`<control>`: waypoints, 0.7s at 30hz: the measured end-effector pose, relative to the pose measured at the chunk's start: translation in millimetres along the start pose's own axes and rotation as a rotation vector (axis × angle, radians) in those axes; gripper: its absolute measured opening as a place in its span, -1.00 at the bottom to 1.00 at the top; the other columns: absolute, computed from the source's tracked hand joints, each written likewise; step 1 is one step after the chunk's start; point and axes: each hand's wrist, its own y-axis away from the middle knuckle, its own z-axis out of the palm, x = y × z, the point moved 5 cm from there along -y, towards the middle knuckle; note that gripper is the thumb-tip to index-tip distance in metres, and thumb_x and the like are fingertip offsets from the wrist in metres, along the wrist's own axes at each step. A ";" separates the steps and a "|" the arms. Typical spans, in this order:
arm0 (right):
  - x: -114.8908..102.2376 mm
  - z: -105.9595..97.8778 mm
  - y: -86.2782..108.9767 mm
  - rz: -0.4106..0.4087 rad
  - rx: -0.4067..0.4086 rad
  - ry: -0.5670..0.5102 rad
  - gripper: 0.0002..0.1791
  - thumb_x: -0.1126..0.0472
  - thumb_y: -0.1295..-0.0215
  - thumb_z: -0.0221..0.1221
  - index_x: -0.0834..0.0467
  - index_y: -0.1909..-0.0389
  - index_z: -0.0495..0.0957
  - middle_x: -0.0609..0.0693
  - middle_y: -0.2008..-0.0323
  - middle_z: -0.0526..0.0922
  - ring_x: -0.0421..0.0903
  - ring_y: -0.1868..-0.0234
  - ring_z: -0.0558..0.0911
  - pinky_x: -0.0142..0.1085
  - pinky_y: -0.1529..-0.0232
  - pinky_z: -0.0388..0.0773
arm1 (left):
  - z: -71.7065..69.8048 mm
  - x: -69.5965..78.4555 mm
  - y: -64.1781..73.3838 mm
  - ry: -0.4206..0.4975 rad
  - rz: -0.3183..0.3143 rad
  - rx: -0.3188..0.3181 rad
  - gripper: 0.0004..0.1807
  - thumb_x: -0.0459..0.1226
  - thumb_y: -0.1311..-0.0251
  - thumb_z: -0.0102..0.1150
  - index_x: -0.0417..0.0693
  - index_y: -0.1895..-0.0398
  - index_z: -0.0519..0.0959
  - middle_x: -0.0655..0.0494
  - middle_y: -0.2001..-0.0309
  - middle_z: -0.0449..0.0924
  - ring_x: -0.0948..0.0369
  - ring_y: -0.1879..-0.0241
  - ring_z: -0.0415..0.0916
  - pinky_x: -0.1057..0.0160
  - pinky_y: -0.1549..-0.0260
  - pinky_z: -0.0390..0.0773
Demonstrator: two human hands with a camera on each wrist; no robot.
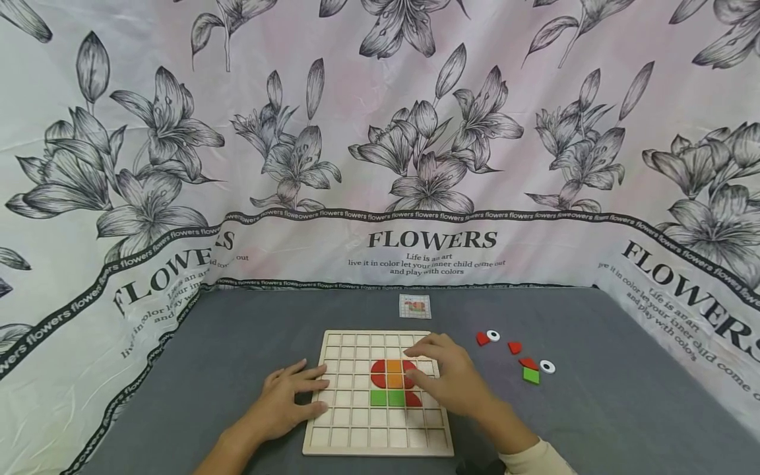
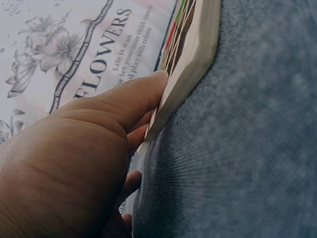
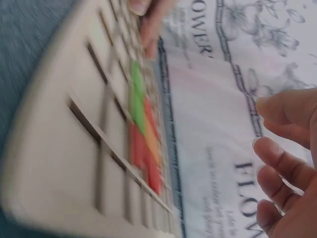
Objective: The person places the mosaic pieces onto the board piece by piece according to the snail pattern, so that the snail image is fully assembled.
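A pale wooden grid board lies flat on the grey cloth. Set in its squares are orange pieces flanked by rounded red pieces, with green squares and another red piece below them. The left hand rests against the board's left edge, fingers spread over the rim; its thumb touches the side in the left wrist view. Above the board's right side hovers the right hand, fingers loosely bent and apart, nothing visible between them in the right wrist view.
Right of the board lie loose pieces: several red ones, a green one and two white discs with dark centres. Behind the board is a small picture card. A flower-printed curtain borders the grey surface.
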 end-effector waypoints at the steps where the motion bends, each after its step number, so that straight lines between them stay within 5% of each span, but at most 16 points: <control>1: 0.7 -5.9 0.0 0.003 0.001 0.005 -0.65 0.37 0.01 0.43 0.06 0.15 0.69 -0.20 0.18 0.58 -0.18 0.15 0.49 -0.18 0.29 0.54 | 0.1 -0.1 -0.1 0.000 -0.001 0.000 -0.46 0.04 -0.17 0.29 -0.09 -0.12 0.62 0.03 -0.32 0.37 -0.18 -0.40 -0.01 -0.29 -0.22 -0.24; 10: 1.5 -62.9 4.0 -0.026 0.037 0.071 -0.58 0.43 0.00 0.42 0.07 0.08 0.68 -0.12 0.12 0.58 -0.16 0.16 0.47 -0.23 0.27 0.50 | 0.2 -0.1 -1.0 -0.003 -0.006 0.002 -0.47 0.02 -0.16 0.30 -0.09 -0.12 0.62 0.02 -0.31 0.37 -0.17 -0.40 -0.01 -0.28 -0.22 -0.24; 21: 30.6 -108.2 25.4 -0.001 0.083 0.121 -0.54 0.45 0.03 0.42 0.10 0.05 0.68 -0.08 0.10 0.59 -0.17 0.13 0.44 -0.40 0.35 0.35 | 0.0 0.8 -0.4 -0.003 -0.007 0.002 -0.47 0.01 -0.16 0.31 -0.11 -0.12 0.62 0.01 -0.31 0.37 -0.18 -0.40 -0.01 -0.28 -0.22 -0.24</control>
